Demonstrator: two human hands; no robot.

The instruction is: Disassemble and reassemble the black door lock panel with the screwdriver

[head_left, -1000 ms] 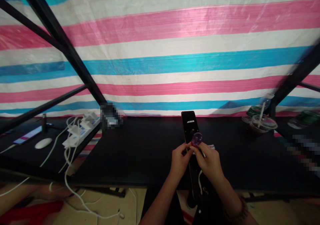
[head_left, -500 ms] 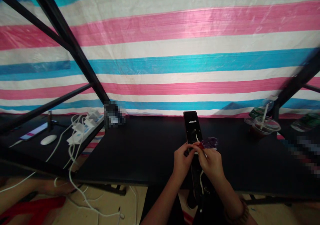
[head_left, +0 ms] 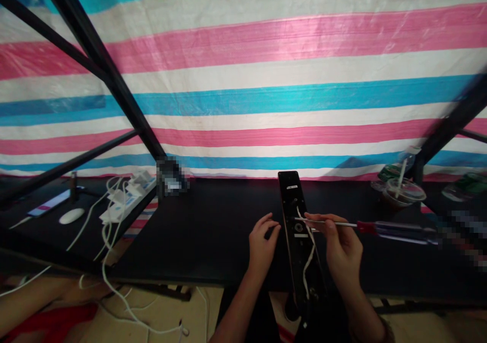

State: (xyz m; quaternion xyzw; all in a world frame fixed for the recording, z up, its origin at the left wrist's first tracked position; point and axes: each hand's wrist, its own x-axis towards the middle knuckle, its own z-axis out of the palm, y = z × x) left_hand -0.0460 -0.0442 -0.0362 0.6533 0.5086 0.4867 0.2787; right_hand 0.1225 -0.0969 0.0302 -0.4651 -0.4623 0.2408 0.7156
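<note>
A long black door-lock panel (head_left: 293, 196) lies lengthwise on the table, with holes in its face and a thin white wire (head_left: 309, 251) running down it. My right hand (head_left: 342, 246) is shut on a screwdriver (head_left: 395, 229) with a red and purple handle. The handle points right, and the thin steel shaft reaches left so its tip sits over the panel near a hole. My left hand (head_left: 262, 246) rests empty just left of the panel, fingers loosely curled.
The black table (head_left: 213, 231) holds a power strip (head_left: 127, 201) with white chargers and cables, a white mouse (head_left: 71, 216) and a phone (head_left: 49, 204) at left. A plastic cup with a straw (head_left: 403, 191) stands at right. Black metal struts cross a striped tarp behind.
My hands have parted. The left has let go and moved left of the panel, while the right has swung the screwdriver round, handle to the right and tip over the panel.
</note>
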